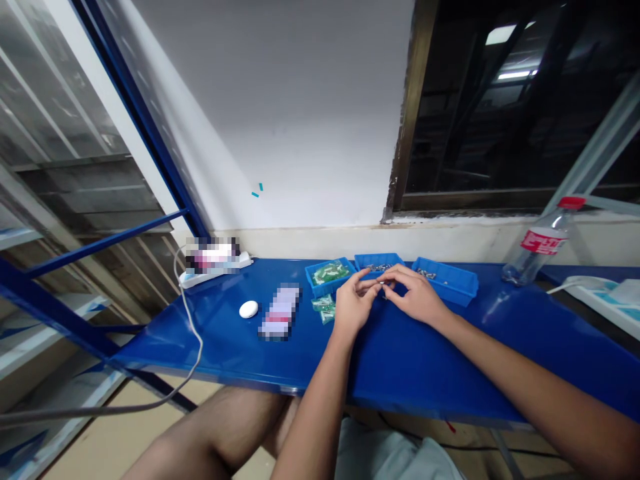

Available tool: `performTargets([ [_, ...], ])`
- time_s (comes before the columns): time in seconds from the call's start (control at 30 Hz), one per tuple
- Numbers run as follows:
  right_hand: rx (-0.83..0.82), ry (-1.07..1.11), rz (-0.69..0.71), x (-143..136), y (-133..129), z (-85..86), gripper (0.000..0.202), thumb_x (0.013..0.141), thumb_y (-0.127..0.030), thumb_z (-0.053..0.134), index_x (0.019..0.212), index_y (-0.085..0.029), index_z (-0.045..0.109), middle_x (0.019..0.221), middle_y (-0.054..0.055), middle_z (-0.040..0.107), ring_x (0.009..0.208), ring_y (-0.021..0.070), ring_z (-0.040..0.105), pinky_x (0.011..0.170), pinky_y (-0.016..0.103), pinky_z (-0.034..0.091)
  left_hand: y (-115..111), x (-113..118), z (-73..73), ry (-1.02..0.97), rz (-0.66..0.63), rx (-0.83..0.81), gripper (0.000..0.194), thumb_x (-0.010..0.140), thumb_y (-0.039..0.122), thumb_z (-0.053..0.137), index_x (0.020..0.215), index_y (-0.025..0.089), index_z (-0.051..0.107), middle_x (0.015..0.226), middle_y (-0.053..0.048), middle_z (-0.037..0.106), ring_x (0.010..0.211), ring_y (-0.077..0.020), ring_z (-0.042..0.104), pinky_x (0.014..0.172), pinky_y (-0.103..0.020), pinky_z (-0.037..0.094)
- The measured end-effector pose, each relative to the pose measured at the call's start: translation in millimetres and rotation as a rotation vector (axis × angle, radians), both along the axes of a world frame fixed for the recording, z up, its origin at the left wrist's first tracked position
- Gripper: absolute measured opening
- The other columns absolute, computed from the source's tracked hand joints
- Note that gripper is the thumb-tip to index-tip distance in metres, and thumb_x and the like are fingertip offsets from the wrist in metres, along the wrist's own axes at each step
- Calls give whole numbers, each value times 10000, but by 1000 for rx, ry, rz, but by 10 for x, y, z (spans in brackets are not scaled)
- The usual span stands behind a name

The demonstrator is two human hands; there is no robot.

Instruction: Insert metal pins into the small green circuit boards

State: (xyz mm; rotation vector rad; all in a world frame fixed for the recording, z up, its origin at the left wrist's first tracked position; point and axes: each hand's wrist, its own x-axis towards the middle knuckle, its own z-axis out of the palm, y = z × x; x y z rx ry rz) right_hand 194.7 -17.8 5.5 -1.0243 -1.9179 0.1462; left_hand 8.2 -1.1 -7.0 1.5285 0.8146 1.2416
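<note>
Small, pale, shiny piece (383,283): between my fingertips, right of and below frame centre
My left hand (354,301): pinching its left side
My right hand (411,297): pinching its right

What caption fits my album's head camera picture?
Left hand and right hand meet at a tiny part over a blue table, near three bins.

I'd take this for a workshop, a small hand-assembly corner. Three blue plastic bins (457,290) stand along the back of the blue desk (210,340), and small metal pieces (426,273) lie in two of them. Left of the desk are a blue metal frame (147,133) and shelves (45,327); behind it, a plain white wall (300,100).
</note>
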Motion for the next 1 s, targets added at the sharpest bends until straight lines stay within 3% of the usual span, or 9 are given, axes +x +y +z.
performTargets([
  [0.1, 35, -65, -151, 162, 62, 31, 211, 930, -221, 571, 1080, -251, 717, 1058, 90, 701, 915, 259, 676, 830, 397, 570, 8, 13, -19, -1, 39, 19, 465, 896, 226, 749, 1346, 175, 642, 1122, -115, 802, 978, -215, 784, 875, -326, 634],
  [0.23, 42, -280, -525, 515, 187, -28, 183, 885, -209, 577, 998, -211, 721, 988, 125, 713, 992, 326, 655, 887, 442, 521, 23, 8, -39, 41, 110, 29, 367, 946, 278, 682, 1296, 170, 660, 1032, -101, 804, 901, -194, 781, 781, -285, 628],
  [0.33, -55, -379, -607, 720, 243, -95, 151, 880, -215, 571, 908, -216, 720, 894, 108, 736, 891, 313, 660, 819, 421, 504, 35, 0, -55, 71, 122, 28, 353, 957, 307, 669, 1284, 175, 664, 1009, -92, 804, 900, -195, 784, 764, -276, 621],
  [0.43, -111, -387, -600, 777, 254, -113, 183, 917, -240, 546, 844, -235, 714, 815, 82, 745, 781, 283, 655, 753, 402, 487, 34, -3, -58, 91, 121, 25, 342, 962, 322, 664, 1273, 181, 669, 1010, -87, 807, 906, -195, 787, 764, -271, 616],
  [0.53, -22, -375, -567, 706, 235, -69, 172, 929, -278, 578, 880, -228, 735, 882, 110, 754, 867, 314, 652, 838, 440, 490, 20, -4, -40, 109, 122, 18, 320, 970, 326, 646, 1256, 185, 677, 1007, -82, 809, 903, -192, 787, 765, -267, 610],
  [0.63, -7, -378, -364, 560, 189, -28, 207, 973, -329, 572, 980, -227, 752, 969, 111, 750, 961, 317, 657, 915, 451, 498, 3, -5, -14, 115, 115, 15, 307, 974, 329, 635, 1240, 184, 683, 1000, -82, 809, 896, -192, 784, 766, -268, 604],
  [0.7, -83, -419, -212, 446, 146, -43, 246, 994, -397, 577, 1081, -237, 743, 1006, 93, 732, 922, 283, 677, 887, 420, 521, -6, -6, -1, 109, 112, 19, 301, 971, 329, 639, 1226, 178, 690, 990, -85, 808, 888, -194, 783, 768, -270, 603],
  [0.8, -181, -483, -89, 282, 89, -132, 324, 975, -467, 628, 1198, -245, 705, 1074, 88, 692, 916, 256, 690, 852, 381, 545, -11, -4, 7, 100, 109, 28, 274, 968, 319, 641, 1191, 174, 705, 968, -86, 806, 869, -198, 784, 768, -277, 602],
  [1.0, -150, -503, 17, 69, 96, -295, 229, 1028, -222, 496, 1146, -217, 691, 1066, 103, 646, 983, 248, 668, 904, 387, 555, 4, 6, -10, 85, 104, 38, 233, 963, 301, 648, 1142, 173, 724, 944, -86, 806, 844, -205, 784, 768, -289, 604],
])
